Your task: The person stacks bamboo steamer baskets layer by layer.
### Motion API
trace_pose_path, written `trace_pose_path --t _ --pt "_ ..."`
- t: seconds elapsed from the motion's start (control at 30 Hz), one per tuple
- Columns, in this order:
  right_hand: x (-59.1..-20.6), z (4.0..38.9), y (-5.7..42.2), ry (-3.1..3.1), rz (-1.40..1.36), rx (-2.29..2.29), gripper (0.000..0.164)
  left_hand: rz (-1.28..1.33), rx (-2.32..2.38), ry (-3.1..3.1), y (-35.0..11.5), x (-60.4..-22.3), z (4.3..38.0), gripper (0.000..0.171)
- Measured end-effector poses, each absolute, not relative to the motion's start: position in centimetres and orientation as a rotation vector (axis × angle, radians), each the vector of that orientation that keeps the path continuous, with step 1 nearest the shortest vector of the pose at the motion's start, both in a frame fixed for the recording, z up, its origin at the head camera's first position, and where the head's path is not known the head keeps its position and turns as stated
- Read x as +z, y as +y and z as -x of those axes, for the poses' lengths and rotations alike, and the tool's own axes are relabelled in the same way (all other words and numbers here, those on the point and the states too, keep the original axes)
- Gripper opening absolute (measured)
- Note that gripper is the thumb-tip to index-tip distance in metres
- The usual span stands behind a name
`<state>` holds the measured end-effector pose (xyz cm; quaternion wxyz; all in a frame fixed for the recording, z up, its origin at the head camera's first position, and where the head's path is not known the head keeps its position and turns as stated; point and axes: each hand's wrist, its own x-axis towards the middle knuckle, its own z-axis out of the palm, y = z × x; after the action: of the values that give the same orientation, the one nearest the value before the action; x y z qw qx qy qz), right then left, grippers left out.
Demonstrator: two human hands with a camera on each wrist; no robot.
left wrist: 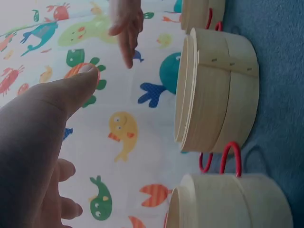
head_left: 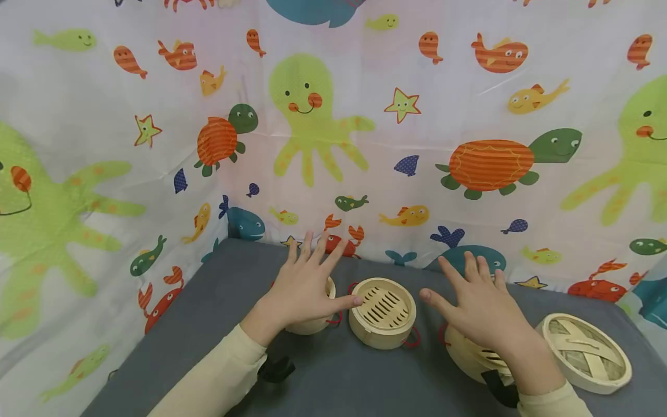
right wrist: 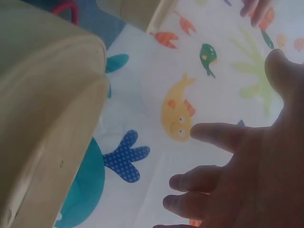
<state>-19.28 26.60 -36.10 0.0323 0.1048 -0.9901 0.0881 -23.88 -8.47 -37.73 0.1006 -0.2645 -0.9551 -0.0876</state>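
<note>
Cream sleeves, left hand and right hand, each grip spread apart, gaps between bamboo steamers, table edge beyond

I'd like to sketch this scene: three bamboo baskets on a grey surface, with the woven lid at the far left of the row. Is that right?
Not quite: the head view shows the woven lid at the far right of the row. The three bamboo baskets are indeed on a grey surface.
</note>
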Motion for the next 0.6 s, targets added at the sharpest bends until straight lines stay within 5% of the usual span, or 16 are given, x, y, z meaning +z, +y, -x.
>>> trace_pose_path --t 0.6 --pt "-38.6 20.8 25.0 -3.065 -0.426 0.455 0.095 0.577 -0.438 -2.907 -16.0 -41.0 25.4 0.119"
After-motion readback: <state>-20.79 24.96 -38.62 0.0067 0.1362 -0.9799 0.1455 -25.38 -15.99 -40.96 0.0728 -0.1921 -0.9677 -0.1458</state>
